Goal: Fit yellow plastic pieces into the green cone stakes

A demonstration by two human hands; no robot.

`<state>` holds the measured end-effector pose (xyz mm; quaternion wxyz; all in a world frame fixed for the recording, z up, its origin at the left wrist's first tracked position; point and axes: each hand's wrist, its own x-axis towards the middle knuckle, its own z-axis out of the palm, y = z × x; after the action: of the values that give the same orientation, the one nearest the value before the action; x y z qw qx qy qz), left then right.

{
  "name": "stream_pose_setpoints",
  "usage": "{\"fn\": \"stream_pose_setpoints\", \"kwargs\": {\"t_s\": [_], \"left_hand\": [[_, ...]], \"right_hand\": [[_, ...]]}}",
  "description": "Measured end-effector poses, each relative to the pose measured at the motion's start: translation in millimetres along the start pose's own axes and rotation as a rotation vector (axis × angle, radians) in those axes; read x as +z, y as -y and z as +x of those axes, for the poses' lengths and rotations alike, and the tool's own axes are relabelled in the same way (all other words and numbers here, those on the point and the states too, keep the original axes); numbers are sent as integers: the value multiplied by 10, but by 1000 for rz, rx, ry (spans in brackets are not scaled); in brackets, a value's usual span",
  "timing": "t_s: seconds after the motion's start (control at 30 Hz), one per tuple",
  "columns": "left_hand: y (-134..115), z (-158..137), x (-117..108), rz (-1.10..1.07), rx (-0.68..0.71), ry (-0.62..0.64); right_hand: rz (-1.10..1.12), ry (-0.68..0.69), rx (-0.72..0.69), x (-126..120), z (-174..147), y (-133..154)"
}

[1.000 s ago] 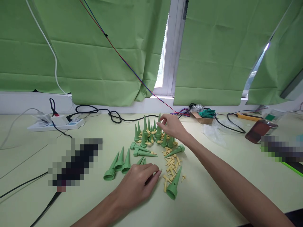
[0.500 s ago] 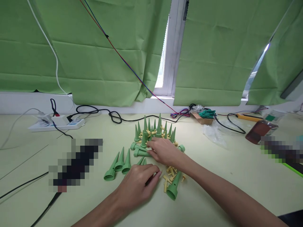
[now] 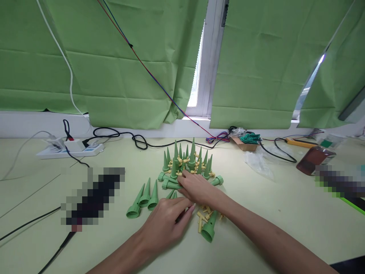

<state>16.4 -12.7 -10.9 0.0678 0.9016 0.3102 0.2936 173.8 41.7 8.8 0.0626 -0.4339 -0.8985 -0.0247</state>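
Note:
My left hand (image 3: 169, 219) rests low over the table with thumb and fingers curled together; whatever is between them is hidden. Just beyond it, my right hand (image 3: 196, 186) reaches across with bent fingers, its fingertips by the lying green spikes (image 3: 170, 184); what they hold cannot be made out. Behind it stands a cluster of upright green plastic spikes (image 3: 192, 156), with small yellow T-shaped pieces (image 3: 205, 166) among them. More hollow green spikes (image 3: 133, 210) lie to the left of my left hand. Under my right forearm are loose yellow pieces (image 3: 200, 224) and another green spike (image 3: 209, 230).
On the left are a white power strip (image 3: 71, 151) and a blurred dark object (image 3: 94, 198) with a cable. Along the back runs a black cable (image 3: 159, 145). At right are a small cardboard box (image 3: 243, 144), a plastic bag (image 3: 258, 164) and a dark reddish bottle (image 3: 315, 160).
My right hand has drawn slightly nearer to me and towards my left hand, its fingers more bent. My left hand has stayed nearly in place. The view has shifted slightly.

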Motion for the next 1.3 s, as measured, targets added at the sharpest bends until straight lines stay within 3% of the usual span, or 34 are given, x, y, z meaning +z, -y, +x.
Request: {"fn": "stream_pose_setpoints", "kwargs": {"t_s": [0.33, 0.53, 0.7, 0.83, 1.0, 1.13, 1.3], "left_hand": [[1, 9, -17, 11, -59, -90], [6, 31, -56, -8, -120, -170], [-7, 31, -89, 1, -126, -255], [13, 39, -97, 47, -143, -285], [41, 47, -82, 86, -161, -206], [50, 34, -48, 19, -170, -109], [50, 26, -47, -2, -173, -75]], "right_hand": [[160, -45, 52, -90, -52, -106], [373, -138, 119, -208, -245, -185], [601, -309, 78, -135, -364, -287], [829, -358, 87, -105, -389, -316], [1034, -349, 95, -167, -415, -277], [1069, -374, 81, -182, -437, -246], [1078, -353, 23, -171, -461, -205]]}}
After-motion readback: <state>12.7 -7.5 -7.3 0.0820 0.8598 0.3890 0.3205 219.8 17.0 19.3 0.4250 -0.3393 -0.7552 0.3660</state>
